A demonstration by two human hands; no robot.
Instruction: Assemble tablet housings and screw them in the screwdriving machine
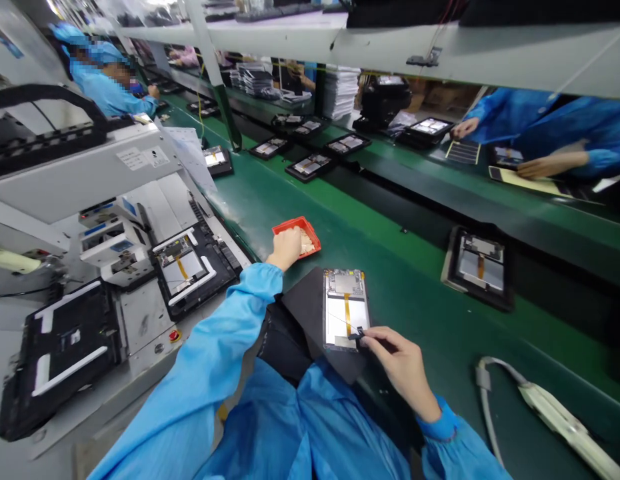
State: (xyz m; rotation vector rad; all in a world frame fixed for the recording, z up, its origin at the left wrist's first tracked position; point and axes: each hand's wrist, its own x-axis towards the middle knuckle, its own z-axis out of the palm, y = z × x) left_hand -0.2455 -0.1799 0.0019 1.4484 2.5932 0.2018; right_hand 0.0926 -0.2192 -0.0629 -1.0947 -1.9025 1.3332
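An opened tablet [347, 310] with an orange ribbon lies on a dark pad [303, 300] in front of me. My right hand [397, 363] pinches a small black part [357, 333] on a thin wire, over the tablet's lower right corner. Up and to the left, my left hand [287, 248] reaches into a red tray [314, 235] of small pale pieces. Its fingers are bent together over the pieces, and whatever they hold is hidden.
At left, a machine [135, 160] has two black fixtures, one holding an opened tablet [183, 267]. Another tablet [480, 267] sits on the line at right. A cabled tool [565, 417] lies lower right. Co-workers sit across the line and at the upper left.
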